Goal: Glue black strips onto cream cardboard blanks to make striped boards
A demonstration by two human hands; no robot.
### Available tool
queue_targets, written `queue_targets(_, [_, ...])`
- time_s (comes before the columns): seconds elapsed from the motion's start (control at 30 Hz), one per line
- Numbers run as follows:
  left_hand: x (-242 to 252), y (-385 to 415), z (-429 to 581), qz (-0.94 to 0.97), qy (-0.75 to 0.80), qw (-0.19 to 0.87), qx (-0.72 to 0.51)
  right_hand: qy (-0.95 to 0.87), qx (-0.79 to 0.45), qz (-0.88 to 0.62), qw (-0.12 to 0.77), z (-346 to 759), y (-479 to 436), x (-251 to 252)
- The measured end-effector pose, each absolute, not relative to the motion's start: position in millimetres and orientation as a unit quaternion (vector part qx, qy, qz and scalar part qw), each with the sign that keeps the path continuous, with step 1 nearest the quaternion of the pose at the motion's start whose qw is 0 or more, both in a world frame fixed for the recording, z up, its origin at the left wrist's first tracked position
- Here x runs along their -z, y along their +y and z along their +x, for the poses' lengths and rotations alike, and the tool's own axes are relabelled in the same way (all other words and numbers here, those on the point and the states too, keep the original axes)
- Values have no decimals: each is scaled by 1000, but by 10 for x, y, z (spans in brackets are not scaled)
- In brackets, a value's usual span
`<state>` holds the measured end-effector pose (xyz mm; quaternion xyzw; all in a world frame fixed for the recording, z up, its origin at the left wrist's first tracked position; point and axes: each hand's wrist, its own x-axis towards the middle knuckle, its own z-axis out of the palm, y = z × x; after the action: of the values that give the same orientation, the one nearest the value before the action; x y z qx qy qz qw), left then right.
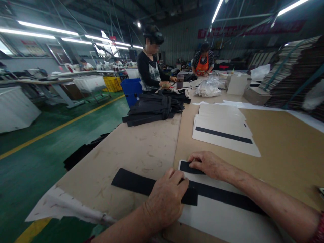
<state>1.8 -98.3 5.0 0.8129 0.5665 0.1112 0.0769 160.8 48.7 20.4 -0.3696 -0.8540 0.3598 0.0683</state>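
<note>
My left hand (165, 195) is closed on a loose black strip (133, 181), which reaches out to both sides of the fingers and overlaps the left edge of a pale board (215, 217). Across that board lies a long black band (225, 196), its right part hidden under my right forearm. My right hand (209, 164) has its fingers curled and pinched at another black strip (186, 167) along the board's far edge; the hand covers part of this strip.
Beyond my hands lies a fanned stack of pale boards (220, 118), the top one with a black band. Black strips (149, 108) are heaped at the back left. Two people (152, 67) work farther along the table. Tall stacked sheets (291, 71) stand at right.
</note>
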Motion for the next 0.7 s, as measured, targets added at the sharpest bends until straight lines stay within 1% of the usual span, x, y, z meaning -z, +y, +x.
queue_targets(0.2, [-10, -971, 15, 799, 590, 72, -85, -859, -351, -368, 55, 1609, 493, -220])
queue_targets(0.47, [-46, -940, 34, 794, 598, 80, -71, -864, -342, -362, 68, 1571, 517, -164])
queue_targets(0.57, [-58, -936, 35, 795, 598, 84, -61, -858, -352, -370, 62, 1670, 536, -290])
queue_targets(0.7, [-49, -921, 30, 795, 598, 81, -63, -819, -423, -387, 34, 2209, 615, -548])
